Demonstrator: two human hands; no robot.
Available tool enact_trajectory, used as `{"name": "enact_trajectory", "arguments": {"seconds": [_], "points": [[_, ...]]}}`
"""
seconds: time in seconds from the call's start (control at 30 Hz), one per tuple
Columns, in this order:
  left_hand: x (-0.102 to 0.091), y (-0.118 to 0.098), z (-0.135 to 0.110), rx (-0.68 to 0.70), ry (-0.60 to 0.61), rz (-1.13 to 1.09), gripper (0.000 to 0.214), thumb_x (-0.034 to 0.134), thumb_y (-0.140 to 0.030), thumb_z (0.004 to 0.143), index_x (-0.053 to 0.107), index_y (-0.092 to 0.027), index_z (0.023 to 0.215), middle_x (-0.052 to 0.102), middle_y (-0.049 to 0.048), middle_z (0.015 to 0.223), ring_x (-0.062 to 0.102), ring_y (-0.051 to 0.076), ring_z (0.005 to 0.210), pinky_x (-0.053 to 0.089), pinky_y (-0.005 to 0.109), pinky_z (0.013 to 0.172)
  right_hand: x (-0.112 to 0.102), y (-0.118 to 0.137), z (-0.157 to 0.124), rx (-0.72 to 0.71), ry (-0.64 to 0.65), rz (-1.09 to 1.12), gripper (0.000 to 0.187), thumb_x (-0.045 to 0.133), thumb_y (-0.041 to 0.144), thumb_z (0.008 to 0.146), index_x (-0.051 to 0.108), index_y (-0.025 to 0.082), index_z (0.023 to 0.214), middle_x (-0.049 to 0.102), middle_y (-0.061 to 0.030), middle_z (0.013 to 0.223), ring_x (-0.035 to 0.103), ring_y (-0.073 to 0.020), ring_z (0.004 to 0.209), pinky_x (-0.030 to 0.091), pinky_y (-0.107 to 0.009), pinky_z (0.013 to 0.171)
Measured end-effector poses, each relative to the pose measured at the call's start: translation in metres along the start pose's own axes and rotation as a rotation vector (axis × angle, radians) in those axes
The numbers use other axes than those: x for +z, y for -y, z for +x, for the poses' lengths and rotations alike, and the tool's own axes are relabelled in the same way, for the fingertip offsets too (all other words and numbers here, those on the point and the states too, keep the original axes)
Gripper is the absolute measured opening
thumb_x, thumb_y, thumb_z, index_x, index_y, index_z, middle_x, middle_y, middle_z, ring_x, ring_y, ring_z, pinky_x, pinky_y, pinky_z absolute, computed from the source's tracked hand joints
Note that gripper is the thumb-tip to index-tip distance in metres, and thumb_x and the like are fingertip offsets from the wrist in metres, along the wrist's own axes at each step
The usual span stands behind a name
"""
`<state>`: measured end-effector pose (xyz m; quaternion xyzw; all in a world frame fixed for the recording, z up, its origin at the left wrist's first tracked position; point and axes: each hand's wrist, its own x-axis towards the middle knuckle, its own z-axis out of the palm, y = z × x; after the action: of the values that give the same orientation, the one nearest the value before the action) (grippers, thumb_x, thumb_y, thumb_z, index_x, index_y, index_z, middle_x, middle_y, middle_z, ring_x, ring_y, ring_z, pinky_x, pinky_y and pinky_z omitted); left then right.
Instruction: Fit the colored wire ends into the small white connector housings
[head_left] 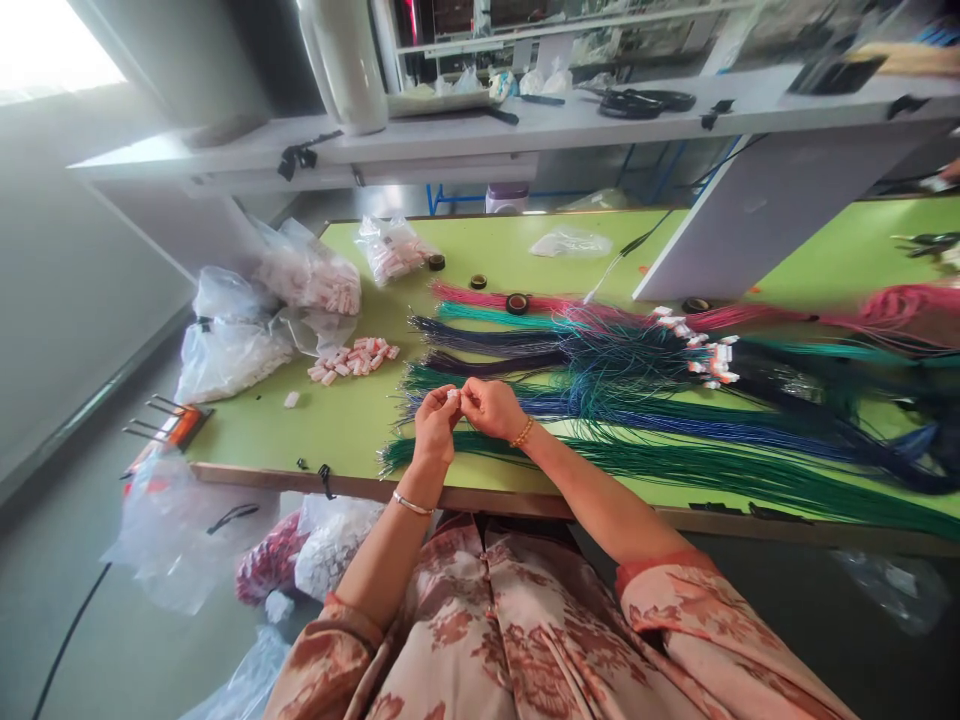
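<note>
My left hand (433,428) pinches a small white connector housing (452,395) between thumb and fingertips, above the near side of the table. Right against it, my right hand (493,408) is closed with its fingertips at the housing; whatever it grips is too small to make out. Beneath and beyond both hands lie bundles of wires: green wires (600,462) nearest me, then blue wires (675,425), dark wires (487,340), turquoise wires (495,315) and pink wires (480,298). Several white-and-orange connectors (712,362) sit on wires to the right.
Loose pink-and-white connectors (352,360) are heaped at the left, near clear bags of parts (315,275). Tape rolls (517,303) lie about. A raised shelf (465,140) spans the back, with a support panel (780,215). An orange rack with metal prongs (184,428) stands at the left edge.
</note>
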<state>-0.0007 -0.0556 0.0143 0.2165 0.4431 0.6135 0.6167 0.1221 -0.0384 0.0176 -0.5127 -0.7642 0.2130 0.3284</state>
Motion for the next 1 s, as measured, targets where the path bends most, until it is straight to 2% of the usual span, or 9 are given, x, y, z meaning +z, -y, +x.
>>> {"name": "enact_trajectory", "arguments": {"seconds": [0.13,0.2,0.33,0.43,0.5,0.63,0.77,0.9,1.0], "points": [[-0.002,-0.001,0.011,-0.016,0.046,-0.086,0.03,0.082,-0.019,0.058,0.066,-0.015,0.083,0.065,-0.0003,0.076,0.057,0.007,0.065,0.045,0.023,0.069,-0.009,-0.01,0.008,-0.018,0.08,0.221,0.026,0.049,0.035,0.085,0.061,0.015,0.073,0.059,0.0008,0.06,0.043,-0.0086,0.052,0.03,-0.02,0.052],[-0.004,-0.001,0.018,-0.034,0.056,-0.111,0.029,0.081,-0.017,0.058,0.065,-0.015,0.083,0.063,-0.0014,0.074,0.055,0.006,0.062,0.044,0.022,0.066,-0.02,-0.02,0.021,-0.025,0.088,0.245,0.028,0.05,0.037,0.086,0.063,0.014,0.076,0.062,0.0003,0.064,0.047,-0.0089,0.055,0.034,-0.02,0.054],[-0.011,0.003,0.029,-0.105,0.062,-0.081,0.031,0.08,-0.015,0.059,0.062,-0.016,0.084,0.062,-0.0025,0.072,0.055,0.005,0.061,0.042,0.02,0.063,-0.036,-0.042,0.065,0.077,0.062,-0.057,0.024,0.051,0.032,0.087,0.068,0.016,0.084,0.069,-0.0024,0.077,0.056,-0.0115,0.066,0.038,-0.021,0.063],[-0.014,0.007,0.031,-0.116,0.067,-0.056,0.03,0.08,-0.017,0.061,0.062,-0.015,0.086,0.063,-0.0016,0.074,0.056,0.006,0.062,0.043,0.021,0.064,-0.028,-0.053,0.096,0.17,0.176,-0.359,0.019,0.053,0.026,0.086,0.071,0.018,0.089,0.072,-0.0046,0.089,0.061,-0.0144,0.078,0.04,-0.022,0.068],[-0.015,0.008,0.031,-0.111,0.064,-0.052,0.03,0.08,-0.019,0.061,0.063,-0.015,0.086,0.063,-0.0009,0.074,0.057,0.007,0.063,0.044,0.022,0.066,-0.018,-0.055,0.109,0.183,0.215,-0.443,0.021,0.051,0.024,0.087,0.071,0.019,0.092,0.072,-0.0069,0.098,0.063,-0.0169,0.087,0.041,-0.023,0.072],[-0.015,0.009,0.028,-0.108,0.067,-0.04,0.032,0.082,-0.022,0.06,0.065,-0.014,0.086,0.064,-0.0004,0.076,0.058,0.007,0.066,0.046,0.023,0.069,0.001,-0.056,0.115,0.162,0.23,-0.491,0.023,0.047,0.022,0.09,0.068,0.016,0.097,0.069,-0.0138,0.108,0.064,-0.0226,0.096,0.043,-0.028,0.079],[-0.014,0.009,0.026,-0.087,0.063,-0.022,0.032,0.083,-0.024,0.059,0.067,-0.014,0.085,0.063,-0.0008,0.076,0.057,0.007,0.066,0.045,0.022,0.069,0.003,-0.058,0.113,0.127,0.262,-0.509,0.027,0.052,0.02,0.087,0.063,0.01,0.109,0.063,-0.0217,0.116,0.061,-0.0278,0.104,0.044,-0.031,0.085],[-0.014,0.011,0.026,-0.084,0.066,-0.017,0.033,0.083,-0.025,0.06,0.066,-0.014,0.086,0.064,-0.0002,0.076,0.057,0.007,0.067,0.045,0.023,0.07,-0.003,-0.059,0.116,0.133,0.264,-0.481,0.03,0.045,0.02,0.09,0.059,0.01,0.114,0.067,-0.0188,0.109,0.063,-0.0258,0.096,0.044,-0.031,0.081],[-0.014,0.012,0.026,-0.086,0.07,-0.016,0.033,0.083,-0.026,0.061,0.065,-0.014,0.086,0.064,0.0003,0.077,0.057,0.008,0.066,0.044,0.024,0.07,-0.002,-0.055,0.124,0.146,0.276,-0.436,0.025,0.047,0.021,0.089,0.064,0.013,0.106,0.07,-0.0132,0.098,0.064,-0.0213,0.085,0.044,-0.028,0.075]]}}
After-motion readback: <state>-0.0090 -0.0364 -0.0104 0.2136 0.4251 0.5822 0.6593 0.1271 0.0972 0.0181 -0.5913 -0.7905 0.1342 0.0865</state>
